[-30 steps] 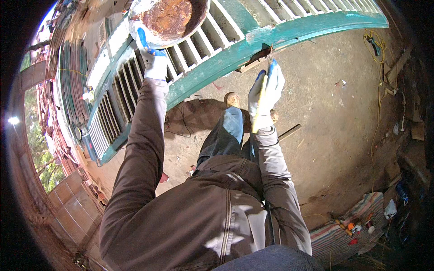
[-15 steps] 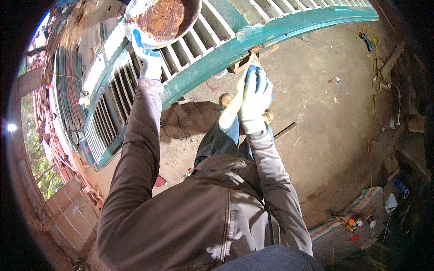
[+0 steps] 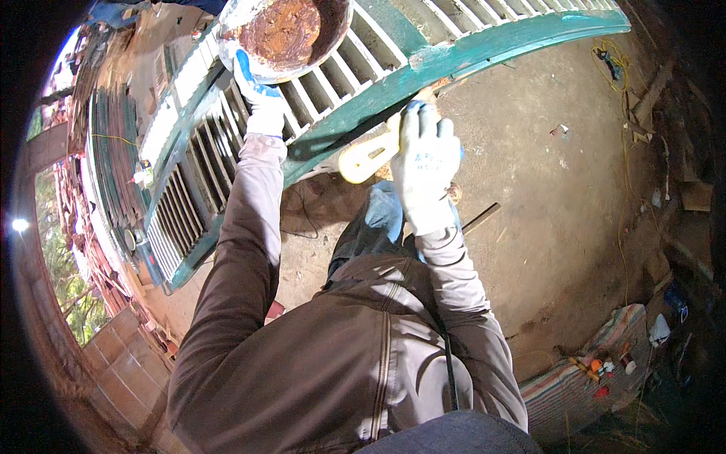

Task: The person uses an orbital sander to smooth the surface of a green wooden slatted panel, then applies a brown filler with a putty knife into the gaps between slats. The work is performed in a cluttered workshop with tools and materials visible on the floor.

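Note:
My left hand (image 3: 261,98), in a white glove with blue on the fingers, grips a round, stained metal bowl (image 3: 229,39) from its near side. Reddish-brown paste (image 3: 281,34) lies inside the bowl. A green louvred shutter (image 3: 355,106) with pale slats stretches beneath the bowl and off to the right. My gloved right hand (image 3: 427,166) is closed around a putty knife with a pale yellow handle (image 3: 357,162) that has a hole through it. The knife's working end is at the shutter's near edge, largely hidden by my fingers.
Thin boards (image 3: 113,166) are stacked at the left. A yellow cord (image 3: 622,76) lies on the floor at the far right. Small coloured items rest on a striped sheet (image 3: 560,386) at the lower right, and a wooden stick (image 3: 482,218) lies near my feet.
My right hand has turned, swinging the putty knife's handle out to the left, with the tip still near the shutter's edge. The bowl and my left hand have shifted slightly right in view.

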The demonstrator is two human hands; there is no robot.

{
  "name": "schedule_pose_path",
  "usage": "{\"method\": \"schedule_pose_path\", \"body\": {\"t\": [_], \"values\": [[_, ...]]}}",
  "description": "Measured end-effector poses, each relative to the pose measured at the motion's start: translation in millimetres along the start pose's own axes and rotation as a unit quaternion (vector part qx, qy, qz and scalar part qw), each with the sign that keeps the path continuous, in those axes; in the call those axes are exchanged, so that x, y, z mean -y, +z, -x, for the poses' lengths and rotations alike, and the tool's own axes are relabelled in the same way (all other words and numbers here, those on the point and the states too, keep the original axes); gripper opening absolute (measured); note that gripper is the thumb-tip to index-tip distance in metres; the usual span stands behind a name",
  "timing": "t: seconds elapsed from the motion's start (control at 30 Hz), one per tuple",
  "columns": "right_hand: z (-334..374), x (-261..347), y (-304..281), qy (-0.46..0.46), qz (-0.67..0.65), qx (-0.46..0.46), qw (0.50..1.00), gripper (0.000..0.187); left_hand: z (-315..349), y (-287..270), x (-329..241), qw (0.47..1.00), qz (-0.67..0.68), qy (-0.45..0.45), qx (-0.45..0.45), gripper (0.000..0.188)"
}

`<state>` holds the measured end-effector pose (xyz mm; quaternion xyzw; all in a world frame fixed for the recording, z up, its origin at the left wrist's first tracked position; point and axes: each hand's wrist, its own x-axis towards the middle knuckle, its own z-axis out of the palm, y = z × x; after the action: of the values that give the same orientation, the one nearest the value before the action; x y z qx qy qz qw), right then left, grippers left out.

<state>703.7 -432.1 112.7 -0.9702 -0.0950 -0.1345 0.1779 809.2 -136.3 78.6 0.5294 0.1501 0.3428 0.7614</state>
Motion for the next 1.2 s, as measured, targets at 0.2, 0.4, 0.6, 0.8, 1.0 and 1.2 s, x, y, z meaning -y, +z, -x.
{"method": "schedule_pose_path", "body": {"t": [0.2,0.4,0.6,0.8,1.0,1.2], "values": [[9,-23,-12,0.070,-0.084,-0.038,0.993,0.047,0,-4,-5,0.999,0.016,-0.038,0.015,0.061],[-15,-12,26,0.063,0.070,-0.067,0.993,0.054,6,5,-8,0.999,0.013,-0.043,0.030,0.058],[13,6,9,0.036,0.038,-0.008,0.999,0.051,4,-3,0,0.999,0.007,-0.038,0.020,0.063],[-13,-20,-8,0.141,-0.048,-0.075,0.986,0.048,-6,-17,10,0.999,-0.015,-0.020,0.037,0.057],[-26,-1,22,0.121,0.086,-0.038,0.988,0.055,1,-10,10,1.000,-0.018,-0.015,0.021,0.057],[-16,15,21,0.085,0.099,-0.022,0.991,0.051,1,-15,11,0.998,-0.045,-0.009,0.037,0.061]]}}
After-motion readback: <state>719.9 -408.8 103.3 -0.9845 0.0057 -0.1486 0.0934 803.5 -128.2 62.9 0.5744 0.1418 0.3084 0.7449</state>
